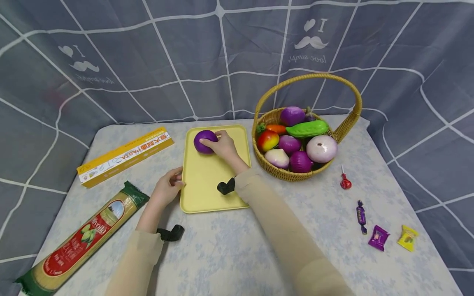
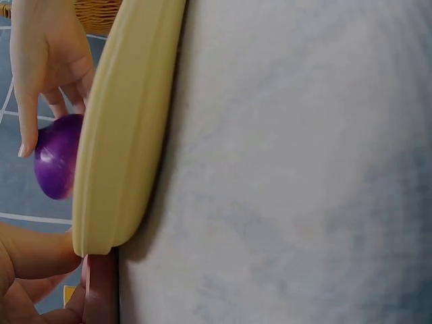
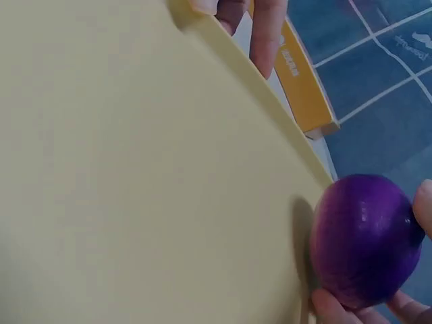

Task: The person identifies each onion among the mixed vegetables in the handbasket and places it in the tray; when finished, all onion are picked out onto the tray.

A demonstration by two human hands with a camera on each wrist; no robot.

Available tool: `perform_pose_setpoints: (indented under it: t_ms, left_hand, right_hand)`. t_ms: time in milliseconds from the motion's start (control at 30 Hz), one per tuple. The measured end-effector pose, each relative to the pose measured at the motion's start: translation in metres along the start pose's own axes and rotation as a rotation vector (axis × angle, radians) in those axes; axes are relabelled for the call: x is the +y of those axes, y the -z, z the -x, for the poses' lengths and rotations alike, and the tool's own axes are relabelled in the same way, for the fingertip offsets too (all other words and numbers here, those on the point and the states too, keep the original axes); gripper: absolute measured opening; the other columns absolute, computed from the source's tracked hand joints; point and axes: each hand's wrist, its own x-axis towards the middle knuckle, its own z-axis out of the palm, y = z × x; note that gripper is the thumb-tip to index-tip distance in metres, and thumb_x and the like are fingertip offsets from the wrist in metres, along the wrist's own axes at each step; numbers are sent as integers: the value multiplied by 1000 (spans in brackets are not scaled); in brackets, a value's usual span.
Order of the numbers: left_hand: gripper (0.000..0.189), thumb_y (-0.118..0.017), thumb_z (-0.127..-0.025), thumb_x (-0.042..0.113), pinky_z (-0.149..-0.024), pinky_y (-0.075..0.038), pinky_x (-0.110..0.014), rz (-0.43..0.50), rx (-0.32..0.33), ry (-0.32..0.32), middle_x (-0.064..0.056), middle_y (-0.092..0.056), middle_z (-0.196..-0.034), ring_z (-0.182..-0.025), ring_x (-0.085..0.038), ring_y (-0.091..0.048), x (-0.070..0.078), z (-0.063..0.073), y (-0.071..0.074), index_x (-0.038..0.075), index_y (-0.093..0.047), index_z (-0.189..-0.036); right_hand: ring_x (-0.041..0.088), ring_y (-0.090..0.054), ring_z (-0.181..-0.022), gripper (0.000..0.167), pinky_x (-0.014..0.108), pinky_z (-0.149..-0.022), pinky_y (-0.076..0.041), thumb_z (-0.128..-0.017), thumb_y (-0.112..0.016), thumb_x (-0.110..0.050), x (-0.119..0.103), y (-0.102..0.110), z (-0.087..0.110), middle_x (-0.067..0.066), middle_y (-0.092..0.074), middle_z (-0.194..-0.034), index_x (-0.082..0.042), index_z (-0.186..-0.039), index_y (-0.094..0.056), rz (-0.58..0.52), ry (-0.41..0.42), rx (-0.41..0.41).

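One gridded cloth (image 1: 192, 53) hangs beyond the fingers (image 1: 222, 133); a pale, blue-mottled tabletop (image 1: 214, 255) lies beneath. The yellow tray (image 1: 201, 185) lies under the right hand (image 1: 224, 147), its left rim pinched by the left hand (image 1: 168, 187). Spread to its width, right fingers grip a round purple vegetable (image 1: 203, 143): apparently positioning, calling next for steadiness.

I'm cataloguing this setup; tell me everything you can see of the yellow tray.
The yellow tray is a rectangle with rounded corners and a raised rim, smooth and plastic-looking. It lies on the table, left of the basket. The left hand pinches its left rim; the right hand holds a purple vegetable at its far left end, contact unclear.
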Motion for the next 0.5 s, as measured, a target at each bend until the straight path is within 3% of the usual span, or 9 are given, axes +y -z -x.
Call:
perform_pose_setpoints:
  t_ms: [133, 333, 500]
  left_hand:
    - [55, -52, -100, 7, -75, -45, -28, 6, 2, -1, -22, -53, -126, -102, -25, -50, -2, 1, 0, 5, -35, -152]
    - [56, -51, -100, 5, -77, -46, -28, -11, -15, -18, -24, -52, -128, -106, -27, -51, -3, 2, -1, 3, -33, -153]
    - [59, -51, -99, 1, -77, -46, -28, -39, -47, -41, -25, -50, -129, -107, -28, -50, -1, 2, 0, -1, -29, -153]
  right_hand:
    - [30, -60, -119, 69, 42, -99, -50, -85, -74, -45, -1, -7, -1, 20, -64, -128, -2, -135, -52, 1, -7, 51]
    - [27, -62, -116, 66, 37, -98, -51, -90, -66, -50, -3, -9, -2, 17, -66, -126, 0, -132, -57, 150, 29, 46]
    - [21, -60, -83, 58, 30, -75, -50, -93, -59, -56, -7, -8, -1, 14, -68, -99, 1, -101, -64, 275, 17, 23]
